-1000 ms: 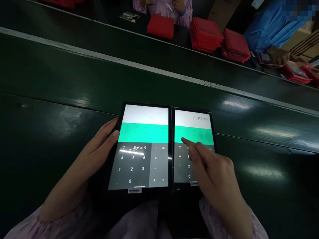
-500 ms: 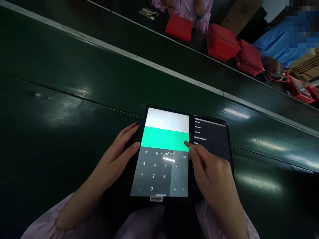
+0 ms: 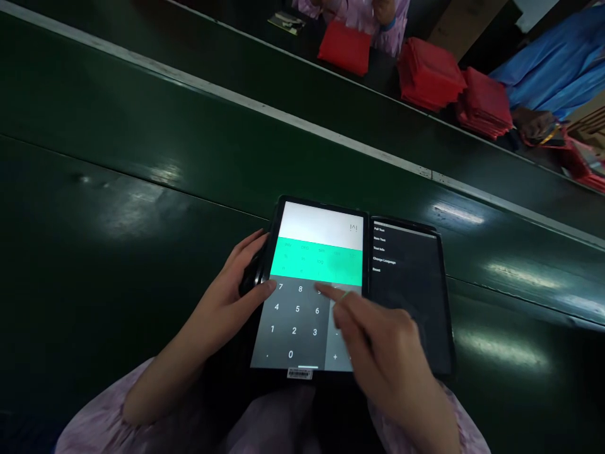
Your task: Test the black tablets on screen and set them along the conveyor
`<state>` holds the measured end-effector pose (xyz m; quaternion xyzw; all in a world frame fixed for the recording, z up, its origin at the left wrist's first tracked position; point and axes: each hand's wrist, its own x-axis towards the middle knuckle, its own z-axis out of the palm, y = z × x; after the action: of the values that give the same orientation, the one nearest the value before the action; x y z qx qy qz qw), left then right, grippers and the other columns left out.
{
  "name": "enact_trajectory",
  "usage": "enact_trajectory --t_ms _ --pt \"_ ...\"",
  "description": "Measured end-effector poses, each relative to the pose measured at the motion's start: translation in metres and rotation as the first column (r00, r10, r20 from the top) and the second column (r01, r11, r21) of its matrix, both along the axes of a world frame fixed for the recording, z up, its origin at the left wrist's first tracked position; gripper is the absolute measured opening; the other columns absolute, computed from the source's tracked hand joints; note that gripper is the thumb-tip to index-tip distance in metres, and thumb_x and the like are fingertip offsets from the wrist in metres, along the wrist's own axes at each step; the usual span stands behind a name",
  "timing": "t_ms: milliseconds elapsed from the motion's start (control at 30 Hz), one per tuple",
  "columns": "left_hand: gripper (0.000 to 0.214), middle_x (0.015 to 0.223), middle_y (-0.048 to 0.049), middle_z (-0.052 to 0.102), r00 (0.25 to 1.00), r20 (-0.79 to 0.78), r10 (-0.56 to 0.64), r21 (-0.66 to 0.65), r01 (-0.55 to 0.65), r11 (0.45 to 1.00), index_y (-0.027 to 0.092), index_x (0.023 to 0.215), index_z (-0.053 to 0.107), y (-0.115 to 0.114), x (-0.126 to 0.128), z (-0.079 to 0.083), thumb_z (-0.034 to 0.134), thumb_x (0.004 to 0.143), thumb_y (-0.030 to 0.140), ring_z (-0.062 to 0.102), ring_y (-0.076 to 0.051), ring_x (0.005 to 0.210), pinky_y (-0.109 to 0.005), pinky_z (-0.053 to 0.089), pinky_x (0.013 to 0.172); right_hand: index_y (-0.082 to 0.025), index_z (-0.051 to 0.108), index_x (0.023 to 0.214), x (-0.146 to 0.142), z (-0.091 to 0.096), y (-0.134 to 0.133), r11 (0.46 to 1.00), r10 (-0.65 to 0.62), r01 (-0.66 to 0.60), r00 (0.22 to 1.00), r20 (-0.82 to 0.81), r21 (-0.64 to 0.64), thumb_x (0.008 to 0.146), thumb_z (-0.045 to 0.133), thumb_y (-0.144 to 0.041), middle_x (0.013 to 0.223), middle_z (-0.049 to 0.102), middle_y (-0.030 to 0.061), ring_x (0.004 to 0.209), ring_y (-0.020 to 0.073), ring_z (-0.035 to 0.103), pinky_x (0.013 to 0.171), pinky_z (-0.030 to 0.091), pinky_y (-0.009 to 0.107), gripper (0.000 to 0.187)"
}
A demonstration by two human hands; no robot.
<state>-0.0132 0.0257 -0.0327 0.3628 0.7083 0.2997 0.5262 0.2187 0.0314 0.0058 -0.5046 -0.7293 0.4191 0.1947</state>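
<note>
Two tablets lie side by side on the dark green bench in front of me. The left tablet shows a calculator with a white display, a green band and a grey number pad. My left hand grips its left edge, thumb resting on the screen. My right hand hovers over its right half, index finger stretched out with the tip on the screen near the 9 key, other fingers curled. The right tablet shows a dark menu with white text lines.
A green conveyor with a white edge strip runs across behind the tablets. Beyond it lie stacks of red flat packs. A person in a pink sleeve and a person in blue work there.
My right index finger moved from the right tablet across to the left tablet's number pad. The right tablet's screen switched from calculator to a dark menu. Symbols appeared on the left display.
</note>
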Motion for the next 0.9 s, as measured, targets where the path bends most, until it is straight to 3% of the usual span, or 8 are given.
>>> enact_trajectory --t_ms 133,233,367,500,600,667,800,900 --pt "0.069 0.168 -0.0041 0.055 0.999 -0.03 -0.031 0.003 0.031 1.0 0.036 0.141 0.071 0.001 0.001 -0.001 0.084 0.075 0.051 0.035 -0.046 0.164 -0.054 0.054 0.119 -0.012 0.075 0.136 -0.01 0.001 -0.005 0.991 0.132 -0.133 0.991 -0.021 -0.035 0.116 0.04 -0.025 0.093 0.086 0.0071 0.066 0.0157 0.077 0.056 0.053 0.025 0.043" --pt "0.076 0.17 -0.0059 0.053 0.998 -0.053 -0.047 -0.004 0.046 0.999 0.035 0.144 0.068 0.0 0.003 -0.002 0.085 0.073 0.054 0.034 -0.047 0.164 -0.055 0.055 0.118 -0.013 0.078 0.13 -0.002 0.004 -0.003 1.0 -0.005 0.004 1.0 -0.028 -0.031 0.114 0.043 -0.023 0.092 0.085 0.0056 0.066 0.0141 0.076 0.058 0.055 0.023 0.04" --pt "0.082 0.175 -0.0064 0.045 1.0 -0.014 -0.017 -0.028 0.016 0.999 0.035 0.148 0.064 -0.003 0.002 -0.003 0.085 0.072 0.056 0.037 -0.05 0.162 -0.055 0.063 0.107 -0.014 0.082 0.121 0.014 0.004 0.004 0.971 -0.237 0.231 0.964 0.121 0.058 0.113 0.045 -0.027 0.062 0.071 -0.0015 0.044 0.0108 0.059 0.045 0.044 0.021 0.04" --pt "0.079 0.176 -0.0034 0.043 0.999 0.038 -0.013 -0.052 0.015 0.999 0.038 0.148 0.065 -0.003 0.001 -0.001 0.084 0.073 0.054 0.035 -0.047 0.163 -0.053 0.062 0.11 -0.016 0.081 0.099 0.012 -0.004 0.007 0.971 -0.236 0.224 0.956 0.172 0.084 0.112 0.046 -0.028 0.069 0.076 0.002 0.039 0.008 0.048 0.04 0.033 0.023 0.039" --pt "0.068 0.174 -0.0007 0.046 0.999 0.03 0.013 -0.051 -0.012 0.999 0.04 0.143 0.069 -0.003 0.002 0.001 0.082 0.078 0.052 0.033 -0.044 0.165 -0.052 0.055 0.119 -0.015 0.079 0.103 0.006 -0.007 0.007 0.989 -0.137 0.129 0.982 0.132 0.068 0.112 0.044 -0.025 0.077 0.08 0.0047 0.046 0.0095 0.056 0.045 0.038 0.022 0.038" --pt "0.064 0.174 0.0 0.046 0.999 0.027 0.033 -0.048 -0.031 0.998 0.04 0.141 0.07 -0.002 0.003 0.002 0.082 0.079 0.05 0.033 -0.044 0.165 -0.053 0.052 0.122 -0.015 0.079 0.106 0.006 -0.006 0.007 0.994 -0.103 0.095 0.985 0.14 0.062 0.112 0.043 -0.025 0.075 0.079 0.0038 0.044 0.0092 0.054 0.045 0.038 0.022 0.038" --pt "0.064 0.177 0.0008 0.043 0.999 0.035 0.036 -0.056 -0.034 0.998 0.041 0.141 0.07 -0.003 0.002 0.002 0.083 0.08 0.05 0.033 -0.045 0.165 -0.054 0.058 0.115 -0.017 0.076 0.088 0.013 -0.004 0.008 0.967 -0.244 0.22 0.947 0.209 0.131 0.112 0.044 -0.027 0.064 0.072 0.0006 0.036 0.0066 0.039 0.04 0.029 0.023 0.041" --pt "0.063 0.175 0.0016 0.046 0.999 0.022 0.043 -0.04 -0.042 0.998 0.042 0.14 0.072 -0.004 0.001 0.001 0.084 0.078 0.049 0.03 -0.043 0.166 -0.055 0.055 0.119 -0.014 0.08 0.104 0.012 -0.006 0.007 0.974 -0.207 0.185 0.959 0.192 0.129 0.111 0.045 -0.025 0.063 0.071 0.0003 0.037 0.0081 0.042 0.042 0.033 0.023 0.038"
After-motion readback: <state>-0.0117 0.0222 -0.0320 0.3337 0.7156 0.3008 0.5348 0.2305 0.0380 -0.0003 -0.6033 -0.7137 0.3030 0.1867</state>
